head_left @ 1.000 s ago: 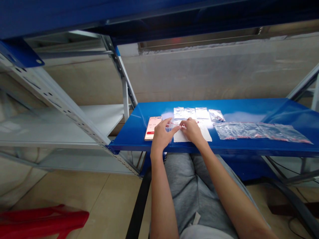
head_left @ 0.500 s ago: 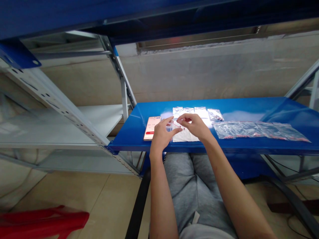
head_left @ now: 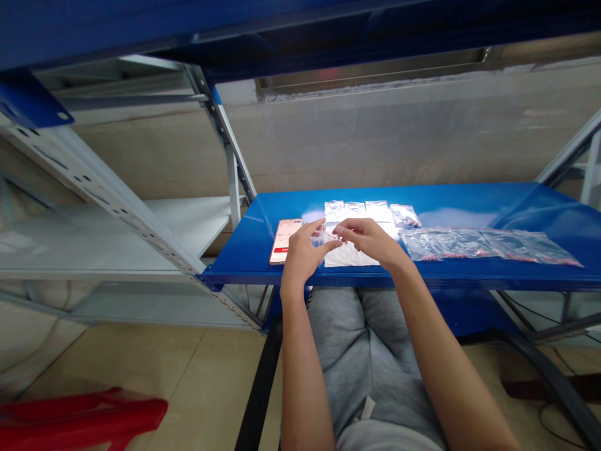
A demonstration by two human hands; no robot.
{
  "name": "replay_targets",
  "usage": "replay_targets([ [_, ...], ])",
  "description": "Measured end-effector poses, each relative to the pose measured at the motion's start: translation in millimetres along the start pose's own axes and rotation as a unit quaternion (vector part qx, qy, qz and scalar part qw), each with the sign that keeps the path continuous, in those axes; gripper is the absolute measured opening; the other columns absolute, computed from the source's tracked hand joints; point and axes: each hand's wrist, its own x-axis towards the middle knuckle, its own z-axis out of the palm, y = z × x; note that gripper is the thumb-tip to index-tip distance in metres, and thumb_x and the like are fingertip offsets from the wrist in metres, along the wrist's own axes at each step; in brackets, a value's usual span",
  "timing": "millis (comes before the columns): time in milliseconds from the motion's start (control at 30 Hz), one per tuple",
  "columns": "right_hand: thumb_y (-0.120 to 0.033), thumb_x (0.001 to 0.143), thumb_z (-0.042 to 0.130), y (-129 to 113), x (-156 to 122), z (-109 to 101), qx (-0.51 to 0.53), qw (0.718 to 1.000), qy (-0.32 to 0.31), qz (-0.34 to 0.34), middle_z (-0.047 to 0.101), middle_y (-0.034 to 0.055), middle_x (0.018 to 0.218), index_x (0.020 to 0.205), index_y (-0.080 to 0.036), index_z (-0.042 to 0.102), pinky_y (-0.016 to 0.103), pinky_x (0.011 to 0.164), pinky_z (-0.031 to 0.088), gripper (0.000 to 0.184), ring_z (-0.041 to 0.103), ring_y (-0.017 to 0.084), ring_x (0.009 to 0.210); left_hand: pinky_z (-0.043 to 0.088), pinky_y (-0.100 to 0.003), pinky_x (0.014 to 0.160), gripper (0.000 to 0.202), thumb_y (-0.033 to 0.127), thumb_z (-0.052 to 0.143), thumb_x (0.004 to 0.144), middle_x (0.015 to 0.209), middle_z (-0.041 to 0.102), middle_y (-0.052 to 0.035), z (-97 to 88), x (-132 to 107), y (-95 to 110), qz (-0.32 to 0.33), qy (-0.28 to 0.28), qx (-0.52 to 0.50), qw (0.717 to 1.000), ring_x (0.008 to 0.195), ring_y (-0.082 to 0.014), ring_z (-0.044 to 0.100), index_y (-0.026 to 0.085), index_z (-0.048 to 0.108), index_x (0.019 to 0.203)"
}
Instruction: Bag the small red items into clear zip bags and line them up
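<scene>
My left hand and my right hand meet just above the blue shelf, pinching between them a small clear plastic bag with a red zip strip. The bag is lifted slightly off a white sheet lying on the shelf. A row of small clear bags lies behind the hands. A phone with a red button on its screen lies to the left of my left hand.
Several clear bags holding small red pieces lie in a row on the right of the shelf. A grey metal rack with a white shelf stands to the left. A red plastic object lies on the floor at lower left.
Both hands rose from the white sheet with the small bag pinched between them. The fingers shifted along the bag's top edge; nothing else moved.
</scene>
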Motion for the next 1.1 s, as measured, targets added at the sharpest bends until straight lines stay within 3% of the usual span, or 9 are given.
replay_targets([
  [200,-0.043,0.09,0.067,-3,-6,6,0.058,0.995,-0.063,0.042,0.075,0.0066,0.08,0.093,-0.017,0.071,0.022,0.052,0.047,0.026,0.074,0.019,0.074,0.057,-0.038,0.095,0.049,0.034,0.082,0.084,0.129,0.074,-0.0099,0.9,1,-3,0.016,-0.002,0.003,1.0,0.107,-0.0237,0.071,0.024,0.072,0.131],
  [367,-0.039,0.086,0.068,-1,-6,4,0.08,0.996,-0.021,0.027,0.074,0.0057,0.074,0.083,-0.017,0.069,0.023,0.054,0.05,0.022,0.072,0.018,0.071,0.058,-0.034,0.087,0.06,0.037,0.088,0.077,0.121,0.075,-0.0092,0.9,1,-1,0.0,0.003,-0.025,1.0,0.097,-0.0206,0.07,0.022,0.07,0.132],
  [533,-0.039,0.085,0.07,0,-10,-5,0.104,0.994,0.015,0.031,0.077,0.0083,0.084,0.082,-0.018,0.068,0.022,0.052,0.048,0.022,0.077,0.021,0.076,0.055,-0.029,0.078,0.044,0.038,0.074,0.09,0.107,0.076,-0.0073,1.1,3,-2,-0.005,0.024,-0.086,0.996,0.085,-0.0166,0.068,0.021,0.072,0.13],
  [733,-0.036,0.083,0.07,-1,-14,-9,0.111,0.993,0.036,0.03,0.079,0.0076,0.085,0.087,-0.02,0.069,0.025,0.053,0.048,0.017,0.077,0.022,0.076,0.055,-0.03,0.077,0.019,0.035,0.069,0.091,0.087,0.076,-0.0055,6.0,6,-2,-0.008,0.04,-0.146,0.988,0.081,-0.0185,0.071,0.018,0.076,0.094],
  [900,-0.04,0.082,0.072,1,-17,-9,0.144,0.986,0.076,0.033,0.08,0.007,0.085,0.101,-0.021,0.067,0.027,0.056,0.049,0.027,0.077,0.023,0.076,0.055,-0.028,0.071,0.016,0.034,0.07,0.088,0.081,0.076,-0.0041,9.1,8,5,-0.024,0.043,-0.201,0.978,0.075,-0.018,0.071,0.019,0.072,0.087],
  [1000,-0.046,0.082,0.075,1,-18,-8,0.158,0.984,0.07,0.04,0.08,0.0087,0.084,0.1,-0.02,0.068,0.028,0.056,0.049,0.033,0.077,0.024,0.077,0.052,-0.026,0.063,0.018,0.036,0.07,0.087,0.081,0.076,-0.0051,12.2,8,8,-0.043,0.06,-0.217,0.973,0.074,-0.0188,0.072,0.018,0.07,0.087],
  [1100,-0.051,0.079,0.079,1,-19,-6,0.17,0.982,0.07,0.046,0.079,0.0091,0.081,0.095,-0.019,0.069,0.027,0.055,0.048,0.037,0.077,0.024,0.076,0.052,-0.026,0.065,0.019,0.036,0.07,0.087,0.082,0.076,-0.0055,15.9,9,10,-0.048,0.07,-0.22,0.972,0.078,-0.0195,0.073,0.017,0.07,0.087],
])
